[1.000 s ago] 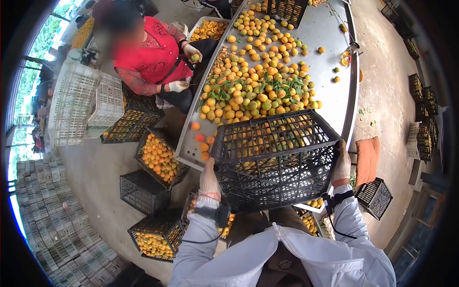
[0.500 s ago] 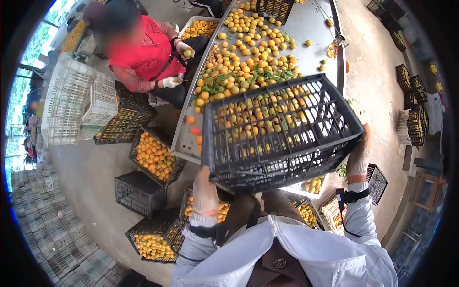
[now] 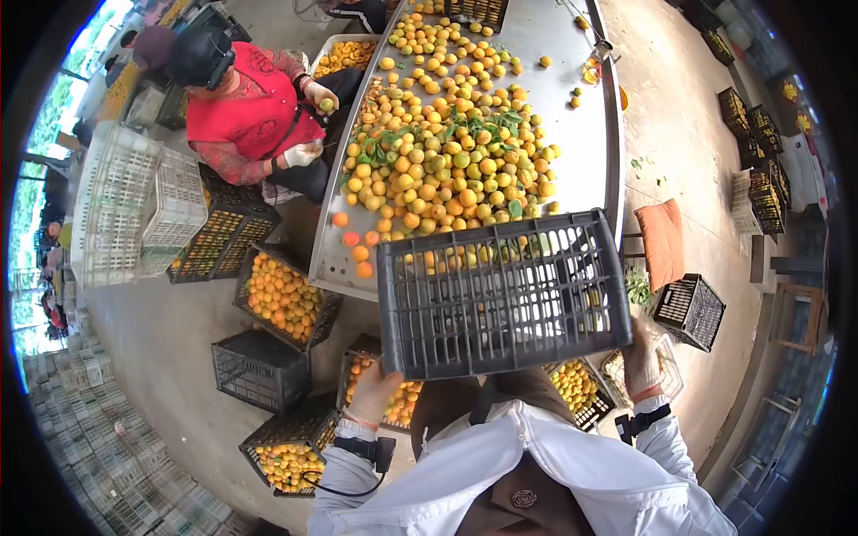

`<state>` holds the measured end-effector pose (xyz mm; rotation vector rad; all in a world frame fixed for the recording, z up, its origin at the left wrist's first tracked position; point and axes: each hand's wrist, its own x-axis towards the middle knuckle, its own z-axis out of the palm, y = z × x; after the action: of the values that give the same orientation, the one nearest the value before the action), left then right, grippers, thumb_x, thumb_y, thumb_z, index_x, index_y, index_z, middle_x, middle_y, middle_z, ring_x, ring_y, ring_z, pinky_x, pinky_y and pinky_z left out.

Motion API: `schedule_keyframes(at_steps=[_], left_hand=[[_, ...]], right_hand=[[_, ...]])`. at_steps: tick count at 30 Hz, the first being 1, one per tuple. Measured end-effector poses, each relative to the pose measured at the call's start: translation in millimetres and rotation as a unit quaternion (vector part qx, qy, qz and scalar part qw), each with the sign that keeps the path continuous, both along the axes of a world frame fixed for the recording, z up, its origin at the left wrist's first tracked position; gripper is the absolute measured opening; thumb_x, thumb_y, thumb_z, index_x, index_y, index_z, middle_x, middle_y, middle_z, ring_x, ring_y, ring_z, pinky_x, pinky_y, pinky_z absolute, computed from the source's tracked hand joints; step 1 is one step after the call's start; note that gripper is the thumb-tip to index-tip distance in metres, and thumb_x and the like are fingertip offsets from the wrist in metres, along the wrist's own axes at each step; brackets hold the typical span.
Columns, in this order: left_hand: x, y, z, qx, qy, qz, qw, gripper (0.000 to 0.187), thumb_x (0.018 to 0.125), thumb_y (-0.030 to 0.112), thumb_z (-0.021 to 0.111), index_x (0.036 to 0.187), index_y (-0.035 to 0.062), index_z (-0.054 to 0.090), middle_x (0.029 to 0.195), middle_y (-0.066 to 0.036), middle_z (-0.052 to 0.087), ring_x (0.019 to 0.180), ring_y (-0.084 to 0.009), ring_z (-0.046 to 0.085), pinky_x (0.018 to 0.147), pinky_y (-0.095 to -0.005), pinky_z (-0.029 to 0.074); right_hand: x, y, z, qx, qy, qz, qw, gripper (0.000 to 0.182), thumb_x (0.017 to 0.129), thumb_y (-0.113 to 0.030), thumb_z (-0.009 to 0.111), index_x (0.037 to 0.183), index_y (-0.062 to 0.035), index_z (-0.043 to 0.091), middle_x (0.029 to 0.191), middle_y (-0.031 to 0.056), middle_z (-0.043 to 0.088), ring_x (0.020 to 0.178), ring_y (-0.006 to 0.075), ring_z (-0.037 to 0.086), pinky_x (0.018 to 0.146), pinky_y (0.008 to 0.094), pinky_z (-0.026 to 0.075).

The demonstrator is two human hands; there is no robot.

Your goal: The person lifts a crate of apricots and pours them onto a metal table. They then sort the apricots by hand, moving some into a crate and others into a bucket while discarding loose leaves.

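A black slatted plastic crate (image 3: 509, 362) is held up in front of my body, over the near end of the metal table (image 3: 585, 156). My left hand (image 3: 375, 391) is closed around its lower left corner. At the opposite side, my right hand (image 3: 641, 362) grips the right end, its fingers partly hidden behind the crate. Through the slats I see the tabletop and a few fruits beyond. Just past the crate lies a large heap of round yellow-orange and greenish fruit (image 3: 447, 165), with some green leaves in it.
A person in a red vest (image 3: 241, 121) sits left of the table, holding a fruit. Fruit-filled black crates (image 3: 288, 299) stand on the floor at left, beside an unfilled-looking crate (image 3: 261, 368). White crates (image 3: 125, 201) are stacked farther left. An orange cushion (image 3: 661, 243) is at right.
The crate has come down and back toward my body and is less tilted, uncovering more of the fruit heap. Both hands stay on it. The view has shifted slightly.
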<state>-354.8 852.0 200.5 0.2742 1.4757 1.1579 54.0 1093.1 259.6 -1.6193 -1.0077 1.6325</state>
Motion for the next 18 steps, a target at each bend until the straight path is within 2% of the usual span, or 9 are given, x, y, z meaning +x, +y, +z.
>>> schedule_keyframes(at_steps=[1,2,6,9,11,12,13,15,18], left_hand=[[2.7,0.4,10.2,-0.051,0.062,-0.049,0.996,0.044,0.091,0.018,0.059,0.131,-0.0018,0.055,0.112,-0.005,0.066,0.101,-0.0143,0.059,0.091,-0.0298,0.046],[5.7,-1.4,16.8,-0.103,0.125,-0.097,0.982,0.043,0.089,0.018,0.062,0.128,-0.0009,0.057,0.109,-0.006,0.067,0.098,-0.0151,0.061,0.088,-0.0307,0.047],[27.3,-55.4,-45.1,-0.133,0.197,-0.156,0.959,0.040,0.085,0.017,0.066,0.121,0.0006,0.060,0.102,-0.011,0.070,0.093,-0.0198,0.065,0.083,-0.0338,0.049],[54.6,-73.4,-53.9,-0.104,0.184,-0.070,0.975,0.039,0.081,0.018,0.069,0.116,0.0004,0.061,0.101,-0.016,0.071,0.096,-0.0266,0.068,0.085,-0.0362,0.049],[65.0,-88.9,-63.9,-0.154,0.283,-0.059,0.945,0.039,0.079,0.016,0.068,0.114,0.0004,0.061,0.102,-0.017,0.071,0.098,-0.0297,0.068,0.086,-0.0373,0.049],[69.6,-86.8,-54.7,-0.195,0.222,-0.046,0.954,0.047,0.079,0.005,0.066,0.125,-0.0010,0.057,0.108,-0.008,0.067,0.099,-0.0158,0.061,0.092,-0.0288,0.046],[71.4,-97.1,-61.7,-0.195,0.225,-0.046,0.954,0.047,0.079,0.005,0.066,0.125,-0.0010,0.057,0.108,-0.008,0.067,0.099,-0.0158,0.061,0.092,-0.0288,0.046],[73.5,-123.5,-90.7,-0.214,0.286,-0.058,0.932,0.046,0.077,0.003,0.065,0.122,-0.0010,0.058,0.103,-0.009,0.067,0.092,-0.0190,0.064,0.083,-0.0305,0.050],[91.0,-141.6,-116.5,-0.264,0.252,0.032,0.931,0.047,0.075,-0.001,0.061,0.122,0.0000,0.057,0.097,-0.009,0.067,0.084,-0.0227,0.066,0.070,-0.0312,0.052]], right_hand=[[9.4,-9.6,-15.3,-0.059,0.070,-0.053,0.994,0.038,0.100,-0.018,0.048,0.132,0.0012,0.053,0.113,0.0081,0.061,0.106,0.0171,0.056,0.096,0.0305,0.042],[25.4,-17.1,-27.9,-0.060,0.069,0.017,0.996,0.046,0.099,-0.030,0.054,0.134,-0.0009,0.052,0.123,0.0083,0.061,0.114,0.0205,0.055,0.105,0.0357,0.039],[49.7,-44.6,-53.0,-0.168,-0.017,0.044,0.985,0.049,0.096,-0.021,0.058,0.136,0.0054,0.048,0.122,0.0134,0.060,0.110,0.0213,0.058,0.100,0.0326,0.044],[74.0,-60.8,-68.1,-0.182,-0.085,0.118,0.973,0.053,0.093,-0.020,0.061,0.137,0.0076,0.047,0.127,0.0153,0.059,0.114,0.0221,0.057,0.102,0.0316,0.044],[69.2,-70.3,-55.8,-0.185,-0.061,0.129,0.972,0.054,0.093,-0.020,0.061,0.136,0.0080,0.047,0.128,0.0156,0.059,0.115,0.0220,0.057,0.102,0.0316,0.043],[71.9,-73.9,-51.0,-0.182,-0.043,0.142,0.972,0.054,0.092,-0.020,0.062,0.136,0.0083,0.047,0.129,0.0159,0.059,0.117,0.0220,0.056,0.103,0.0315,0.043],[84.2,-79.6,-63.6,-0.182,-0.040,0.142,0.972,0.054,0.092,-0.020,0.062,0.136,0.0083,0.047,0.129,0.0159,0.059,0.117,0.0220,0.056,0.103,0.0315,0.043],[107.2,-91.2,-99.8,-0.137,-0.105,0.243,0.955,0.052,0.091,-0.016,0.064,0.135,0.0075,0.049,0.123,0.0175,0.062,0.113,0.0260,0.060,0.100,0.0347,0.047],[106.2,-89.6,-96.5,-0.143,0.005,0.171,0.975,0.055,0.094,-0.026,0.062,0.137,0.0064,0.048,0.130,0.0173,0.058,0.120,0.0257,0.055,0.105,0.0341,0.043]])
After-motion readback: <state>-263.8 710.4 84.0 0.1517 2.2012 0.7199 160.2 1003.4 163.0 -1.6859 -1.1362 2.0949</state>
